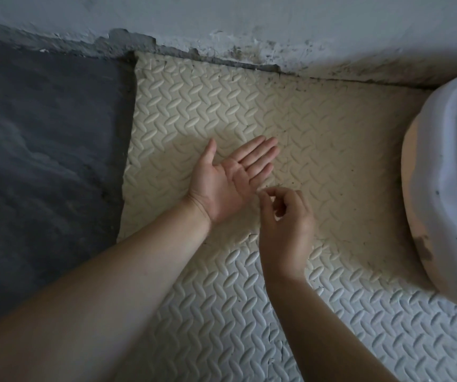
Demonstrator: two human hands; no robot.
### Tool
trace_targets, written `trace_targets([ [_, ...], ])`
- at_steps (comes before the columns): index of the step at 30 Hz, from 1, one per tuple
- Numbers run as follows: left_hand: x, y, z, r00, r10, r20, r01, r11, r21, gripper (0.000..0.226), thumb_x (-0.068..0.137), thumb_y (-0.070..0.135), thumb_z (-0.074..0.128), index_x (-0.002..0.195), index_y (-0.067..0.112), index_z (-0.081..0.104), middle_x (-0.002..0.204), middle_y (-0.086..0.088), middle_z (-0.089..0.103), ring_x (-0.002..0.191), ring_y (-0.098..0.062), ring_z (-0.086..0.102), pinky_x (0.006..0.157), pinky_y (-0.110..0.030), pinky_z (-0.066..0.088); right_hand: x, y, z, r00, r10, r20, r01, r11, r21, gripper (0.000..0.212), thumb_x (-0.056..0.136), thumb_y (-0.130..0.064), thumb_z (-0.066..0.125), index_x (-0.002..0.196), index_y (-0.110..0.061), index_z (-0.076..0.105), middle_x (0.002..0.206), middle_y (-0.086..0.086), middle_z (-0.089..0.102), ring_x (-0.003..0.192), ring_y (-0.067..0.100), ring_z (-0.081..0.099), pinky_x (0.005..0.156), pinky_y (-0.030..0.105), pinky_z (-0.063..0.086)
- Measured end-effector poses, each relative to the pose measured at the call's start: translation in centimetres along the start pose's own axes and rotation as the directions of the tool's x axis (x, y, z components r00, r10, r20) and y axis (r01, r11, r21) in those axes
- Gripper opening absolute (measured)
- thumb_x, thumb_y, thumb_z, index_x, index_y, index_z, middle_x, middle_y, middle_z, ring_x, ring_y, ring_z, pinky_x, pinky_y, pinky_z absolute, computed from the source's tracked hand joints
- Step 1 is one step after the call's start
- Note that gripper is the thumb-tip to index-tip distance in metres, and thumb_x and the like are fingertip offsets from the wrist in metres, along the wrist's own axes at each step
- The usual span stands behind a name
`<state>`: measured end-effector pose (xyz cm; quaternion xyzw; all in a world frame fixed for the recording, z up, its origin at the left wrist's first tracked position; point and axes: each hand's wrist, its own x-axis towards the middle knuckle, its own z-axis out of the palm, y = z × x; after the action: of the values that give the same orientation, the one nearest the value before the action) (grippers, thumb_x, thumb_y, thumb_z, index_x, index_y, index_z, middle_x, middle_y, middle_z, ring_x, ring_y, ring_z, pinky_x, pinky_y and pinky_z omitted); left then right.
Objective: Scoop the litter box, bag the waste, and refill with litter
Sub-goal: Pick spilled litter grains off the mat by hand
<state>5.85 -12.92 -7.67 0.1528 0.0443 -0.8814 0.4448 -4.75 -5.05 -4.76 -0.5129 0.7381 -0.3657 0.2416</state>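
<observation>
My left hand [227, 180] lies palm up with straight fingers just above the cream foam mat [332, 119]; nothing shows in the palm. My right hand [288, 219] hovers at the left palm's edge, fingers curled, thumb and forefinger pinched together; whatever they pinch is too small to see. A few dark specks [278, 185] dot the mat beside the fingers. The white litter box [447, 188] shows only partly at the right edge, with a brown smear low on its side. No scoop, bag or litter supply is in view.
The textured mat tiles run from the wall [249, 17] toward me; the wall's base is chipped and stained. Dark grey bare floor [42, 161] lies left of the mat. Both my bare forearms reach in from the bottom.
</observation>
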Motion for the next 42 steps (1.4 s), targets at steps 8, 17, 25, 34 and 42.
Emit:
trace_targets([
  [8, 0.0, -1.1, 1.4, 1.000, 0.025, 0.014, -0.026, 0.998, 0.065, 0.085, 0.094, 0.063, 0.006, 0.139, -0.002, 0.038, 0.147, -0.014, 0.040, 0.135, -0.021, 0.038, 0.112, -0.035, 0.028, -0.6, -2.5, 1.6, 0.996, -0.040, 0.077, 0.029, 0.991, 0.131, 0.006, 0.078, -0.026, 0.071, 0.083, -0.024, 0.069, 0.074, -0.013, 0.057, 0.074, 0.013, 0.054, 0.072, 0.045, 0.048],
  [17, -0.1, -1.1, 1.5, 0.999, -0.009, 0.047, 0.006, 0.997, 0.073, 0.084, 0.094, 0.063, 0.008, 0.143, -0.001, 0.032, 0.150, -0.015, 0.035, 0.140, -0.024, 0.033, 0.115, -0.035, 0.025, -0.7, -2.6, 1.1, 0.998, 0.013, 0.062, -0.023, 0.987, 0.160, 0.005, 0.079, -0.019, 0.073, 0.081, -0.021, 0.069, 0.073, -0.012, 0.057, 0.071, 0.011, 0.053, 0.070, 0.039, 0.049],
  [25, 0.0, -1.0, 1.4, 0.997, -0.027, 0.076, 0.023, 0.998, 0.055, 0.083, 0.094, 0.062, 0.012, 0.142, -0.002, 0.033, 0.150, -0.016, 0.035, 0.140, -0.025, 0.032, 0.117, -0.036, 0.021, -1.2, -2.1, 0.8, 0.998, -0.014, 0.065, 0.005, 0.991, 0.135, 0.015, 0.087, -0.033, 0.062, 0.095, -0.026, 0.072, 0.078, -0.012, 0.058, 0.072, 0.011, 0.055, 0.073, 0.042, 0.049],
  [34, -0.5, 0.6, 0.4, 0.999, 0.030, 0.040, -0.030, 0.999, -0.020, 0.083, 0.094, 0.062, 0.013, 0.139, -0.003, 0.039, 0.148, -0.016, 0.039, 0.137, -0.026, 0.037, 0.113, -0.037, 0.029, 1.5, 1.4, -1.1, 0.990, 0.118, -0.077, -0.118, 0.993, 0.004, 0.023, 0.083, -0.029, 0.071, 0.106, -0.027, 0.072, 0.087, -0.011, 0.056, 0.079, 0.006, 0.054, 0.076, 0.031, 0.054],
  [42, -0.6, 1.5, -0.4, 0.999, 0.050, 0.013, -0.050, 0.999, 0.007, 0.083, 0.094, 0.063, 0.012, 0.141, -0.001, 0.037, 0.148, -0.015, 0.039, 0.138, -0.025, 0.036, 0.113, -0.036, 0.030, 2.6, 2.2, 0.1, 0.983, 0.165, -0.083, -0.173, 0.980, -0.100, 0.015, 0.082, -0.038, 0.070, 0.095, -0.035, 0.075, 0.077, -0.016, 0.056, 0.082, 0.008, 0.053, 0.081, 0.040, 0.051],
])
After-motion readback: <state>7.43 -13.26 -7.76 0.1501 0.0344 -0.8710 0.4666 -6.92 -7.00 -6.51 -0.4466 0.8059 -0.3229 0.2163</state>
